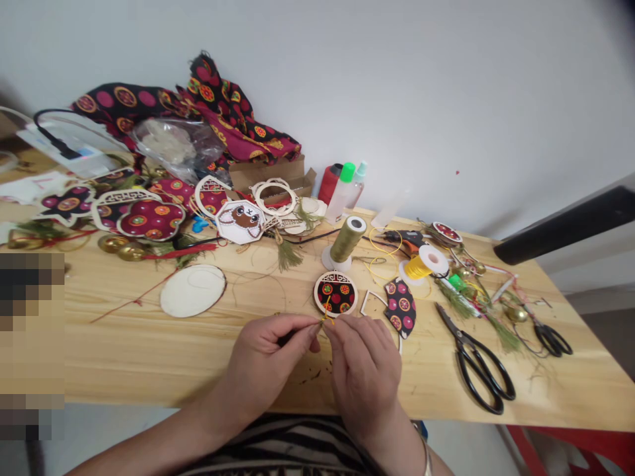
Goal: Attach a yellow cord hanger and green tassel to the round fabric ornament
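Note:
Near the table's front edge, my left hand (270, 357) and my right hand (364, 363) meet with fingertips pinched together. Between them is a short yellow cord (328, 320), and both hands are closed on it. Just beyond the fingers lies a round wooden-framed ornament (336, 294) with patterned dark fabric; the cord's upper end overlaps it in view. To the right of it, a fan-shaped fabric piece (401, 307) rests beside a thin white frame (373, 303). The exact knot or loop at my fingertips is too small to make out.
Large black-handled scissors (481, 363) lie to the right, with smaller scissors (553, 338) beyond. Thread spools stand behind: olive (347, 241) and yellow (421, 264). A white oval disc (193, 291) lies left. Ornaments, bells, bottles and patterned cloth (238, 119) crowd the back. A black tube (565, 225) juts in at right.

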Tool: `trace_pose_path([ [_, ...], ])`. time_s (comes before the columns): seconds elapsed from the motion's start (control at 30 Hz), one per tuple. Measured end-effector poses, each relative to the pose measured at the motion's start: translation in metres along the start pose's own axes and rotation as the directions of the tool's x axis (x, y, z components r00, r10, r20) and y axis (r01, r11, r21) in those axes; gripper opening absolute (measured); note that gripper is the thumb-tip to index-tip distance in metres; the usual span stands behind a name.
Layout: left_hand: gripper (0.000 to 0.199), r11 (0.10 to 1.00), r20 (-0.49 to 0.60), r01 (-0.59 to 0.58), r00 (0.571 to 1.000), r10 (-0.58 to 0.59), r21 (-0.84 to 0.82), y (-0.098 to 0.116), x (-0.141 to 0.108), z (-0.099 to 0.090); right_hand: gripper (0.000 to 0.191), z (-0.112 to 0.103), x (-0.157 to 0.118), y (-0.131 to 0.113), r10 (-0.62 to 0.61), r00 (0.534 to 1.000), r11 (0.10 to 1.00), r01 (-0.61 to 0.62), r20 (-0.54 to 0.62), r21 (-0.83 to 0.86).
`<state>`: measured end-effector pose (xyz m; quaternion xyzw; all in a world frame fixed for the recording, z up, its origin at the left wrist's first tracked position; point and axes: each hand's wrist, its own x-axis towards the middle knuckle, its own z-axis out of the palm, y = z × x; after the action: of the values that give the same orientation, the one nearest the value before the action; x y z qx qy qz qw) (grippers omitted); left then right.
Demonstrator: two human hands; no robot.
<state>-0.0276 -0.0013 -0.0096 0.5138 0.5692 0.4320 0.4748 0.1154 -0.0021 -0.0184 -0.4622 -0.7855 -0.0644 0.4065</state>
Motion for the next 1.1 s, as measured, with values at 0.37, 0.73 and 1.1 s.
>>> trace_pose_path([
  [0.37, 0.016, 0.991, 0.006, -0.127, 0.992, 0.127, 0.033, -0.0054, -0.0028, 0.0001, 0.015, 0.001, -0.0001, -0.0003, -0.02, 0.999, 1.0, 0.019, -0.026, -0.008],
  [0.73, 0.016, 1.0, 0.031, -0.017, 0.999, 0.017, -0.022, -0.0012, -0.0003, 0.0008, 0.01, 0.0035, -0.0015, -0.0007, 0.066, 0.996, 0.996, -0.062, -0.058, 0.063],
  [1.1, 0.019, 0.983, 0.077, 0.119, 0.991, -0.109, -0.139, -0.0004, 0.0036, -0.0002, 0.014, 0.0019, -0.0045, -0.0013, 0.243, 0.97, 0.945, -0.238, 0.005, 0.226],
])
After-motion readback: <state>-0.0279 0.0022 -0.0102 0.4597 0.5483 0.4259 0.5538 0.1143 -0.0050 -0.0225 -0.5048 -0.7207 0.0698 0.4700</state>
